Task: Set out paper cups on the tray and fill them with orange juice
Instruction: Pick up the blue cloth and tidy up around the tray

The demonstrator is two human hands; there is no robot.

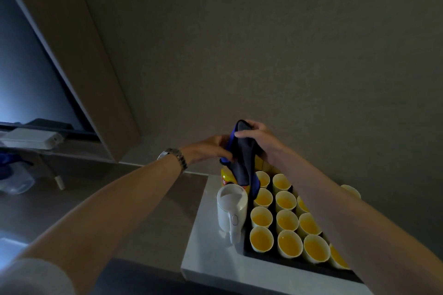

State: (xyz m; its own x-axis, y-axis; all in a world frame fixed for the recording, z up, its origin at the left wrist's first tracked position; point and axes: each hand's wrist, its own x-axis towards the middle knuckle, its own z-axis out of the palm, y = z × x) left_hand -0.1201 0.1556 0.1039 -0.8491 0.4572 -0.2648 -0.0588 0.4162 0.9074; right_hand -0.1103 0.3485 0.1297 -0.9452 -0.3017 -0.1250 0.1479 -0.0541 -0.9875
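Several white paper cups (286,220) filled with orange juice stand in rows on a black tray (263,257) at the lower right. An orange juice bottle (225,178) with a red label stands behind the tray, partly hidden. Above the bottle, both hands hold a dark cloth with blue trim (243,158). My right hand (259,137) grips its top. My left hand (211,148), with a metal watch on the wrist, pinches its left edge. My right forearm hides some cups on the tray's right side.
A white electric kettle (232,208) stands on the white counter (206,254) just left of the tray. One more cup (352,190) shows behind my right forearm. A wall rises right behind the counter. At far left are a dark screen (26,74) and a white box (31,139).
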